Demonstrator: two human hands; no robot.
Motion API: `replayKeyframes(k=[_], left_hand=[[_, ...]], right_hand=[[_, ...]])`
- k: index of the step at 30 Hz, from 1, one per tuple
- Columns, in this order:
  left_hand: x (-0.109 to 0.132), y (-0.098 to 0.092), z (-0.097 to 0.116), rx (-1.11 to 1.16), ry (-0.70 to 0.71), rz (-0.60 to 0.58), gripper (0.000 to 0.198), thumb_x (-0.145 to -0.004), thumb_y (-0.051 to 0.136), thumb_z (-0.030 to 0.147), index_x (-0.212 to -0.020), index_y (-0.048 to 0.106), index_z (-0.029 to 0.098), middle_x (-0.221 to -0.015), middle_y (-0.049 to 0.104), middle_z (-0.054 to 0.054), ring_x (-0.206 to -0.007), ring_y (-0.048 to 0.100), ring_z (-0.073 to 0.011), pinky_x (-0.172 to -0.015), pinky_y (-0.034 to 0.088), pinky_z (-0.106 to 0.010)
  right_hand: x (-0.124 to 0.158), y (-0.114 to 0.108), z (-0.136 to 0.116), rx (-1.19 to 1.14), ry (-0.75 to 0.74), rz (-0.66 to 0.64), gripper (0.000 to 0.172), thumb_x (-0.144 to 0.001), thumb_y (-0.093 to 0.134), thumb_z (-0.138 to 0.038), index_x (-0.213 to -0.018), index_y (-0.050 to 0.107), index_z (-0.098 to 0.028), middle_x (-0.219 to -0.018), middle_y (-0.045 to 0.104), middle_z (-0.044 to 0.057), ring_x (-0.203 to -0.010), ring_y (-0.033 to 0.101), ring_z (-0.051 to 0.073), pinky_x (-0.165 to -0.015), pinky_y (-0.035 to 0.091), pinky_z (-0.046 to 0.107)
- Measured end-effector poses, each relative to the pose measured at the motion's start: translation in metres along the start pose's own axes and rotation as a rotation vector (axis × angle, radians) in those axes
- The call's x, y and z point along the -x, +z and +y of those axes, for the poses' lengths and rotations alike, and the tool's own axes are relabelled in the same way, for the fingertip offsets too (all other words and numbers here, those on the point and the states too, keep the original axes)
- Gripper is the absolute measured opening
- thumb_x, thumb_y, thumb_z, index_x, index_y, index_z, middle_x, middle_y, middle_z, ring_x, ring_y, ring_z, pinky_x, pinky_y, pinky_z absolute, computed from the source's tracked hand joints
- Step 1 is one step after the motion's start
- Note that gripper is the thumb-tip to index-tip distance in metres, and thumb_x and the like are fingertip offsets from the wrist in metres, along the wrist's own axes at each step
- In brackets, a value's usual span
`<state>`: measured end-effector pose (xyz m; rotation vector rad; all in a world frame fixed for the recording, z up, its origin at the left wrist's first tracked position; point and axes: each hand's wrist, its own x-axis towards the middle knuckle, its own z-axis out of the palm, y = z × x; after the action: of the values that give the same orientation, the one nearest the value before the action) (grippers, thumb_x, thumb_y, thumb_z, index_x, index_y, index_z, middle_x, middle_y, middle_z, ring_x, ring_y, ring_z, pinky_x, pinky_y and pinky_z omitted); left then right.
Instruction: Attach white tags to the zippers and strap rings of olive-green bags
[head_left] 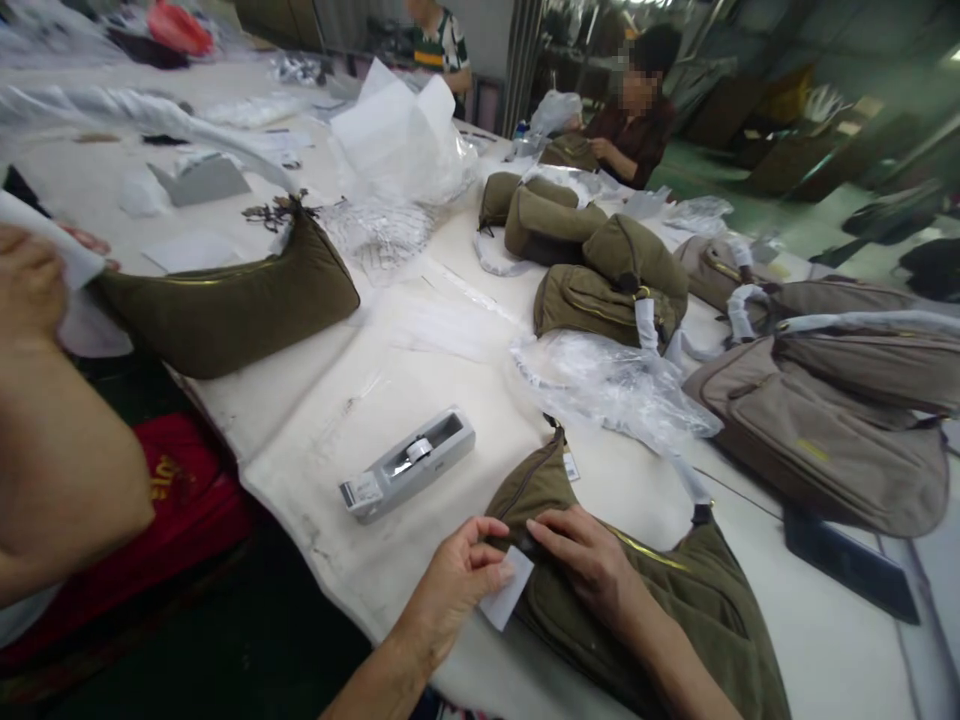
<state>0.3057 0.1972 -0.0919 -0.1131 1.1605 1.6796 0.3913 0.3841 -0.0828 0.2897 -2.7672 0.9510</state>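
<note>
Nearby, a tape dispenser (421, 482) holds a roll (418, 451).
Left hand (450, 578) pinches a white slip (507, 592) over the olive shoulder bag's (701, 590) edge; right hand (583, 550) rests atop, its grip unclear.

From my feed I count one tape dispenser (409, 465). Right of it: one near olive bag (705, 595), one small white card (506, 590) and, farther off, at least two taupe bags (825, 430). Left of it: one other olive bag (232, 315). Beyond it: at least four piled olive bags (555, 222), overlapping.
</note>
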Motion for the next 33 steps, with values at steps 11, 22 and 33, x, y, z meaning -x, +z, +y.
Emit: replayKeyframes(k=[11, 22, 33], left_hand=[[-0.0061, 0.0009, 0.0025, -0.090, -0.028, 0.047, 0.040, -0.060, 0.077, 0.023, -0.092, 0.055, 0.016, -0.062, 0.061, 0.004, -0.055, 0.053, -0.0068, -0.056, 0.036, -0.019], [-0.0077, -0.0019, 0.0021, -0.062, -0.064, 0.064, 0.041, -0.058, 0.079, 0.025, -0.092, 0.057, 0.015, -0.063, 0.064, 0.003, -0.056, 0.055, -0.0077, -0.056, 0.038, -0.018], [-0.0099, -0.0068, 0.0044, -0.134, -0.081, 0.051, 0.026, -0.059, 0.078, 0.026, -0.074, 0.062, 0.013, -0.058, 0.063, 0.002, -0.052, 0.053, -0.0072, -0.055, 0.036, -0.019]], right_hand=[[-0.0009, -0.0010, -0.0022, -0.058, 0.003, 0.085, 0.035, -0.089, 0.044, -0.009, -0.120, 0.053, -0.022, -0.099, 0.061, 0.010, -0.080, 0.054, 0.017, -0.066, 0.046, 0.029], [-0.0014, -0.0015, -0.0015, -0.049, -0.007, 0.076, 0.032, -0.091, 0.040, -0.014, -0.119, 0.055, -0.022, -0.098, 0.062, 0.010, -0.079, 0.055, 0.016, -0.065, 0.047, 0.029], [-0.0036, -0.0021, -0.0018, -0.048, 0.002, 0.113, 0.029, -0.092, 0.040, -0.016, -0.115, 0.057, -0.021, -0.096, 0.063, 0.010, -0.077, 0.056, 0.016, -0.064, 0.048, 0.029]])
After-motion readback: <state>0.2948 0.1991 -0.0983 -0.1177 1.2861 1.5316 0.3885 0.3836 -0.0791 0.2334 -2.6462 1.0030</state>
